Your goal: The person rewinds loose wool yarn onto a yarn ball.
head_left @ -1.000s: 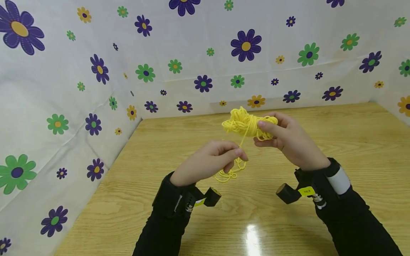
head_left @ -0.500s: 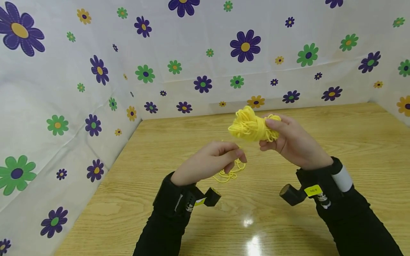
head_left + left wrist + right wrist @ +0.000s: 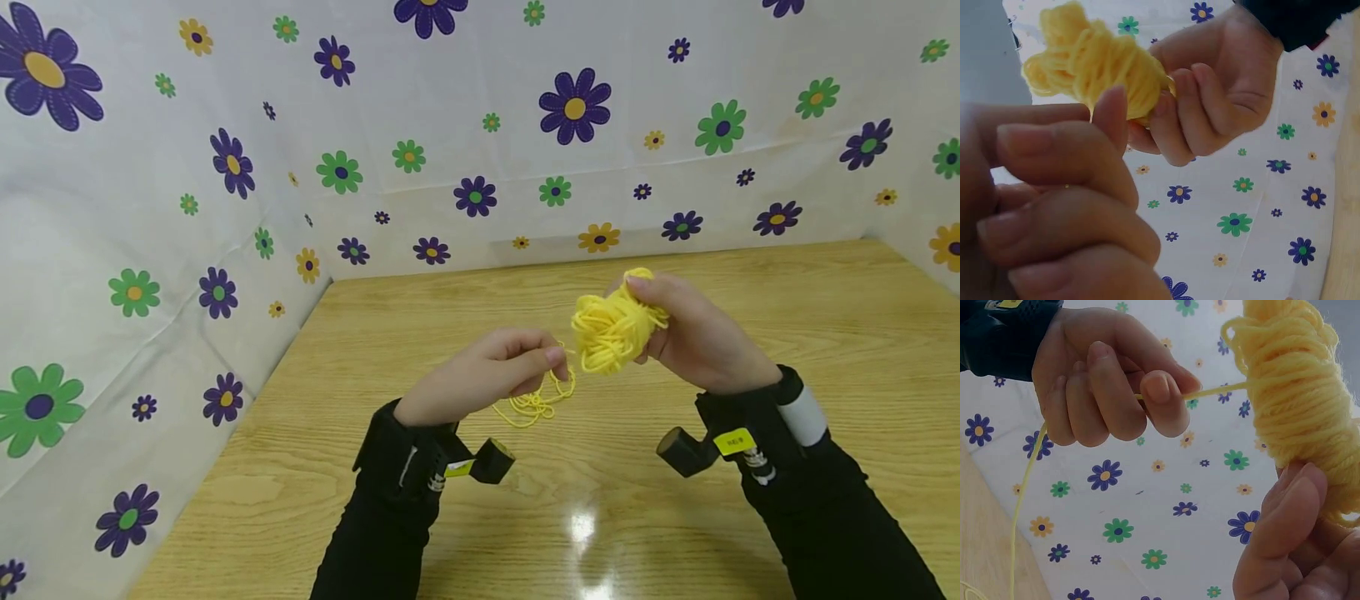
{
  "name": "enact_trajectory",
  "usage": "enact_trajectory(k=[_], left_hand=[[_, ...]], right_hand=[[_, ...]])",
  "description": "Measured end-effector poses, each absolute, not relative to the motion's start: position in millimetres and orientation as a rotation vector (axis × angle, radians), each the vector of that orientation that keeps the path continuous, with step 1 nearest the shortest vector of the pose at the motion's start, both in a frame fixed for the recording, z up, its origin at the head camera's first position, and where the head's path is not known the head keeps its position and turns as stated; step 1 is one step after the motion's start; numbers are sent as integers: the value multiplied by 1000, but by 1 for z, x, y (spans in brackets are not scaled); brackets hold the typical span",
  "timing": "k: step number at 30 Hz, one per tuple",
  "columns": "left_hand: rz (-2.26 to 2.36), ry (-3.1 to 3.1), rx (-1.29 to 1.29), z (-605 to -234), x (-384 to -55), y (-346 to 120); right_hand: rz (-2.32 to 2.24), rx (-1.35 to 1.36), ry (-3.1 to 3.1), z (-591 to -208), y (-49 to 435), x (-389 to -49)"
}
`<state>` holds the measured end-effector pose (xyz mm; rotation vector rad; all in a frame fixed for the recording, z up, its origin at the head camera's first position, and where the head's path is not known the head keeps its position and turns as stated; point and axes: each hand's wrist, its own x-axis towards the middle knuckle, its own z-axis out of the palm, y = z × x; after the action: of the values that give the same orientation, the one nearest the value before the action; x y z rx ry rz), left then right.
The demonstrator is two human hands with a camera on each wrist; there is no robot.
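Note:
A yellow skein of yarn (image 3: 611, 329) is gripped at one end by my right hand (image 3: 693, 333), raised above the table. My left hand (image 3: 491, 371) is a little to its left and pinches a single yarn strand (image 3: 1216, 391) between thumb and forefinger. In the right wrist view that strand runs short and straight to the wound middle of the skein. From the other side of my left hand the yarn tail (image 3: 1022, 494) hangs down. Loose yarn loops (image 3: 536, 406) lie on the table below, partly hidden by my left hand.
The wooden table (image 3: 315, 467) spreads under both hands. A white flowered cloth (image 3: 450, 108) stands along its back and left side, with more at the right. Both wrists carry black camera mounts (image 3: 686, 452).
The right hand has turned the skein, so its free end now points down toward me, and has shifted it slightly right. My left hand has stayed almost still.

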<state>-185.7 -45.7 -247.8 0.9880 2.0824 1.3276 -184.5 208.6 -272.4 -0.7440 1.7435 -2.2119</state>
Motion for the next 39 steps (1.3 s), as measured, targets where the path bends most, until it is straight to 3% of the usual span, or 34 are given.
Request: enact_trajectory(k=[18,31,39], left_hand=[[1458,2035,885,-244,-185,-48],[1470,2055,850,-241,-183,-49],[1460,2129,863,-242,-182,-46]], right_hand=[[-1766,-970,1992,-269,204,-183],[-1547,-658,2376,-264,192,-179],[-1679,-492,2441,-267,186,-181]])
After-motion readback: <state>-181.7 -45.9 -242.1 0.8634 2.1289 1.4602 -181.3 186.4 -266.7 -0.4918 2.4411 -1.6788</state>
